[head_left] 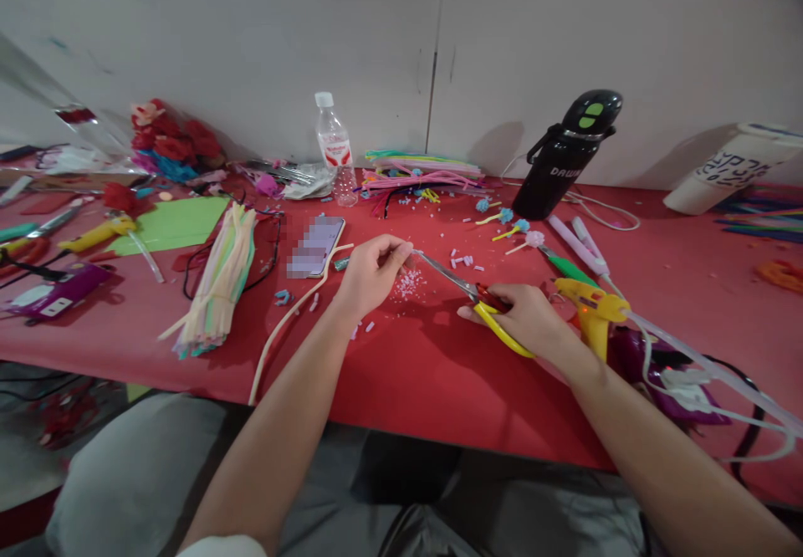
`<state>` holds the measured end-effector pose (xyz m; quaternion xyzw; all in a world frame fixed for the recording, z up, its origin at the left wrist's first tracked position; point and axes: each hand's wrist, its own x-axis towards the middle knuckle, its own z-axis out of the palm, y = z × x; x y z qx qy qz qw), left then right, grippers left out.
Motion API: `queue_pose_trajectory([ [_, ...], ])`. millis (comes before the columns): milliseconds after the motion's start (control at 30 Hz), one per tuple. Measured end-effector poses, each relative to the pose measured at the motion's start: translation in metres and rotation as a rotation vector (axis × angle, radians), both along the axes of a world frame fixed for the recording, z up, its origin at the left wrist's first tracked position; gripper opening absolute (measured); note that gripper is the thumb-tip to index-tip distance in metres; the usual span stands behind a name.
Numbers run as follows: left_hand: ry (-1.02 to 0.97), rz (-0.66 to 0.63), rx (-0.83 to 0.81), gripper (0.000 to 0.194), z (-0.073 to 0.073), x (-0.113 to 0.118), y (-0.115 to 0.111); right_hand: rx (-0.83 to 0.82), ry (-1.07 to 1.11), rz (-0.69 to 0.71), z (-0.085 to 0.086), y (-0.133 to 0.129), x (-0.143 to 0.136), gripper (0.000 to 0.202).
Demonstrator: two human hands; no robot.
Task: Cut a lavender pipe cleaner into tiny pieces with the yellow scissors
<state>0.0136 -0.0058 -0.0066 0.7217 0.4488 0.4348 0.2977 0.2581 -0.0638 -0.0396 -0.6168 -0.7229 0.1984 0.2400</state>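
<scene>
My right hand [524, 319] is wrapped round the handles of a pair of scissors [461, 283] with yellow and red grips. The blades point up and left, their tips close to the fingertips of my left hand [376, 268]. That left hand is closed in a pinch; whatever sits between thumb and finger is too small to name. Beneath the fingertips lies a small heap of pale pink clippings [409, 283]. Short pink pieces [464, 261] are scattered beside the blades. A cream fuzzy stem [282, 324] runs past my left wrist to the table edge.
On the red table [401, 381] stand a clear bottle [335, 151] and a black flask [558, 164]. A phone [317, 246] and a bundle of fuzzy stems [219, 281] lie left. At right are a yellow glue gun [593, 310], its cords, and a white cup [731, 168].
</scene>
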Motion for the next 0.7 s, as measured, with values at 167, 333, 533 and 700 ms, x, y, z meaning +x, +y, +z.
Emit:
queue_pose_trajectory([
  [167,-0.022,-0.009,-0.012,0.03,-0.0005,-0.0001,0.0004,0.004,-0.01,-0.016,0.0004,0.0002,-0.0003,0.058],
  [333,-0.011,-0.007,-0.005,0.03,-0.0014,-0.0006,0.0013,0.034,-0.004,-0.032,0.0019,-0.0011,-0.0008,0.056],
  [533,-0.016,-0.005,-0.001,0.03,-0.0005,-0.0004,0.0006,0.002,-0.011,-0.025,0.0023,-0.0013,-0.0013,0.057],
  [700,-0.004,-0.006,0.017,0.03,-0.0003,-0.0007,-0.0002,-0.011,-0.004,-0.003,0.0026,-0.0016,-0.001,0.058],
])
